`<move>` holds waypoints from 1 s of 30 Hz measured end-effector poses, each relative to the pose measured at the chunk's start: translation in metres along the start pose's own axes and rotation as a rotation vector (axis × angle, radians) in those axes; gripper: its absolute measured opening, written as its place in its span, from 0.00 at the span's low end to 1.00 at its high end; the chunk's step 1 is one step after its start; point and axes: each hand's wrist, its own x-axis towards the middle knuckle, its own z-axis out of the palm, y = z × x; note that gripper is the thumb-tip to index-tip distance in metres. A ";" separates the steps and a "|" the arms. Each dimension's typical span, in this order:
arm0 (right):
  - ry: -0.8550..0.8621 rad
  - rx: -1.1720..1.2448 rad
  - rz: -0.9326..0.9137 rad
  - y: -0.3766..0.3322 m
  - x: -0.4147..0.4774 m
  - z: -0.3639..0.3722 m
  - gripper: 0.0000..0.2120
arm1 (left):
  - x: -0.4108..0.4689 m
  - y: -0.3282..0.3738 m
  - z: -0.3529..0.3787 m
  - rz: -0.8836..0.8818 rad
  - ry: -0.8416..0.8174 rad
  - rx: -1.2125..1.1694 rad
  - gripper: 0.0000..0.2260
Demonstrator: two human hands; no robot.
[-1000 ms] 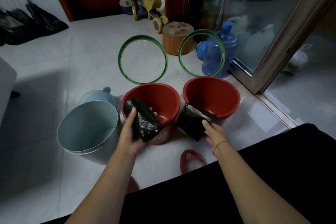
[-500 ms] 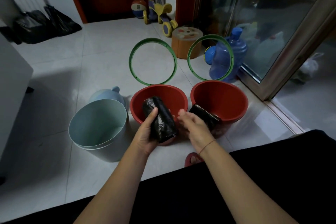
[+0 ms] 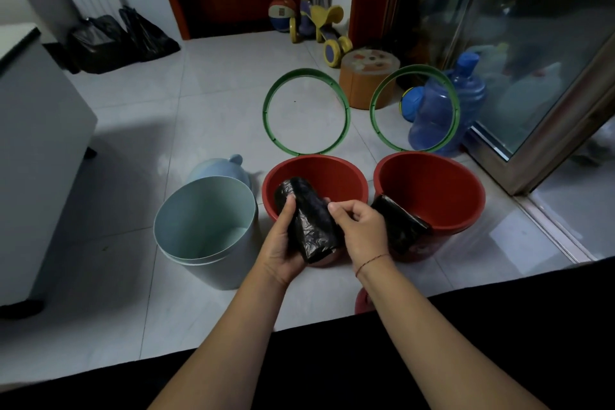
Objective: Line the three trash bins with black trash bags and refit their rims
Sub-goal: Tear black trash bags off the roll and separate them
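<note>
Bins are all bare, so the job has hardly begun: the left hand (image 3: 281, 245) holds a bag roll (image 3: 307, 220) over the middle red bin (image 3: 352, 176), right hand (image 3: 361, 230) fingers pinching it, green rims (image 3: 266, 110) on the floor.

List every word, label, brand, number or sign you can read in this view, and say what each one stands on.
None can be read.
Round orange stool: coloured spots on its top, no letters to make out.
Striped ball by the yellow ride-on toy: a pale patch, too blurred to read.
Black trash bag roll in the left hand: no print shows.
Red plastic bins, pale blue bin, green rims: plain.
</note>
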 end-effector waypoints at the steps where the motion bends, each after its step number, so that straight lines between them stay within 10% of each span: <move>1: -0.028 0.012 0.003 -0.003 0.000 0.002 0.06 | 0.000 0.001 -0.004 0.003 -0.031 -0.032 0.30; 30: -0.351 0.024 0.215 -0.007 -0.015 0.022 0.11 | -0.011 0.006 -0.022 0.097 -0.111 -0.100 0.32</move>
